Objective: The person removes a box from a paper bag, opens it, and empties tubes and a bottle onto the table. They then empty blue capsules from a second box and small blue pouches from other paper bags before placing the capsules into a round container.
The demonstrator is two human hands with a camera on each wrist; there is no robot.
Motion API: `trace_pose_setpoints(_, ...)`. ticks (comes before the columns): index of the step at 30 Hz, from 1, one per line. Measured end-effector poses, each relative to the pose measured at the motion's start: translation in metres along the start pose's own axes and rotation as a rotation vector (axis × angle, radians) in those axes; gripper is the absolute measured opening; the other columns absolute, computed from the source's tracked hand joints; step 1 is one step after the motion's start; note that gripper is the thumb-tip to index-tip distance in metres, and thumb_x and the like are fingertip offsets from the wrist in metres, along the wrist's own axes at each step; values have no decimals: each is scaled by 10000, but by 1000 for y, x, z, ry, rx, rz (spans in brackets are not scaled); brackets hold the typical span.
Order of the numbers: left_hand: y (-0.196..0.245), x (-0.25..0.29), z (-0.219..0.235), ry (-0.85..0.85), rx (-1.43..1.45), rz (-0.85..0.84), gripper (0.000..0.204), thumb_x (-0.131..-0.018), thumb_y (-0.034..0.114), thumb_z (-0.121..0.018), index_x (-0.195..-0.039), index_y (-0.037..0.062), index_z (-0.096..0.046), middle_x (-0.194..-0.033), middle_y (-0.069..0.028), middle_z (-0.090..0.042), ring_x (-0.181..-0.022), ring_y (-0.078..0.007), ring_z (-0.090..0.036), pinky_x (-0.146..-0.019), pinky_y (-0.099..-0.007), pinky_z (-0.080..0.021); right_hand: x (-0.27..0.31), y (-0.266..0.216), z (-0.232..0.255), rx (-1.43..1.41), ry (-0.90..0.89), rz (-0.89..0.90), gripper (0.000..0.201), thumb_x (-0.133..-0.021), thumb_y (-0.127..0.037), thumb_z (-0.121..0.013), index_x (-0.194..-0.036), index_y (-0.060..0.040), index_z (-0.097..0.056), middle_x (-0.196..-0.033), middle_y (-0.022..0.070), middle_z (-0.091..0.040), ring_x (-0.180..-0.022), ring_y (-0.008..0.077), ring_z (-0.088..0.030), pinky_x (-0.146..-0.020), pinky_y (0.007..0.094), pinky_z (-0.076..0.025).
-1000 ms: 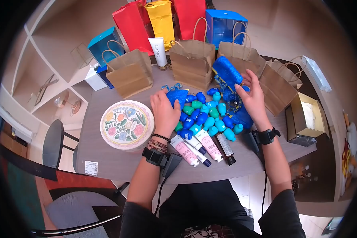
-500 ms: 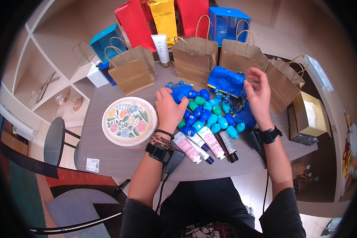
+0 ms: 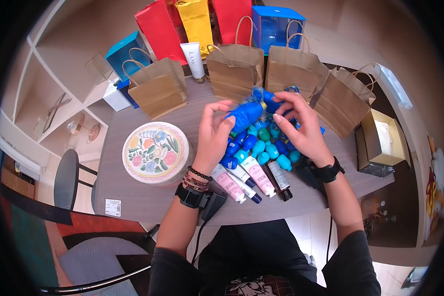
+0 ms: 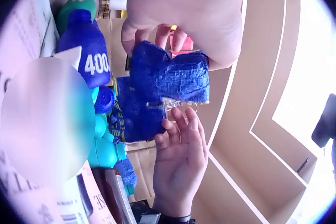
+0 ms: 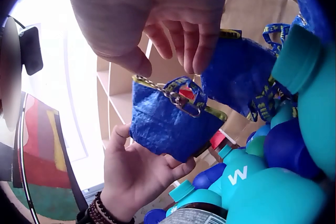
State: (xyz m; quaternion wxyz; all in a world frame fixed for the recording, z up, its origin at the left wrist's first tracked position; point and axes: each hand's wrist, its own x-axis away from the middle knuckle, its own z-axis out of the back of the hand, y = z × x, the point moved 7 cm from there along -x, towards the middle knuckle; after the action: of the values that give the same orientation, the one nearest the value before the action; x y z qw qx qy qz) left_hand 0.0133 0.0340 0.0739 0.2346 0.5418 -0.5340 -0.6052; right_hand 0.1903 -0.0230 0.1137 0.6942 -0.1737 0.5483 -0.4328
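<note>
A small blue pouch (image 3: 246, 114) with yellow trim and a metal clasp is raised over the pile, gripped by my left hand (image 3: 214, 129) between thumb and fingers. Its clasp and patterned strap show in the right wrist view, where the pouch (image 5: 170, 121) sits upright in the left hand. Close beside the clasp side is my right hand (image 3: 301, 126), fingers bent and thumb apart, with nothing held between them. Behind it another blue pouch (image 5: 239, 71) lies near the right fingertips. Under both hands are several small blue, teal and green bottles (image 3: 264, 148).
Pink and white tubes (image 3: 254, 177) and a dark bottle (image 3: 279, 181) lie at the front. A round floral box (image 3: 155, 153) stands left. Brown paper bags (image 3: 237, 71) line the back, with a white tube (image 3: 192, 60), red and yellow bags (image 3: 195, 22) and a blue box (image 3: 278, 29) behind.
My left hand has lifted the blue pouch off the left of the pile and brought it toward the middle. The right hand has moved left toward it.
</note>
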Motion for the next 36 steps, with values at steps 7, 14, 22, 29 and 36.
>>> trace_pose_setpoints(7, -24, 6, -24, -221, 150, 142, 58, -884, 28, -457, -937, 5, -469, -1150, -125, -496, -988, -188, -565, -868, -297, -436, 3, 5, -13, -87, -97, 0, 349, -808, -52, -623, -1131, 11, -504, -1057, 122, -542, -962, 205, -594, -829, 302, -501)
trace_pose_setpoints(14, -29, 4, -21, -171, 90, 139, 131, -922, 67, -406, -912, -11, -510, -1140, -129, -522, -976, -188, -567, -879, -311, -455, 3, 7, -8, -141, -44, 42, 188, -817, -56, -606, -985, 18, -569, -930, 91, -567, -802, 167, -574, -711, 257, -469)
trace_pose_setpoints(22, -29, 2, -7, 37, 193, 192, 177, -923, 118, -453, -964, -4, -575, -969, -13, -572, -702, -12, -475, -600, -173, -406, 5, -17, -2, 101, -53, 184, 171, -735, -135, -708, -720, -36, -570, -697, 42, -494, -629, 153, -446, -566, 267, -362)
trace_pose_setpoints(29, -31, 1, -5, 33, 134, 145, 189, -933, 134, -447, -980, 1, -573, -921, -9, -575, -680, -3, -464, -574, -174, -396, 6, -11, -10, 102, -90, 116, 150, -707, -83, -704, -724, -30, -565, -686, 34, -487, -624, 135, -458, -552, 253, -382)
trace_pose_setpoints(36, -24, 0, -8, -15, 16, 101, 219, -942, 164, -452, -1019, -7, -565, -951, -35, -592, -838, -65, -515, -760, -223, -421, 6, -3, -9, -70, -136, 28, 59, -708, 9, -590, -734, -17, -544, -727, 26, -536, -689, 100, -526, -598, 227, -427)
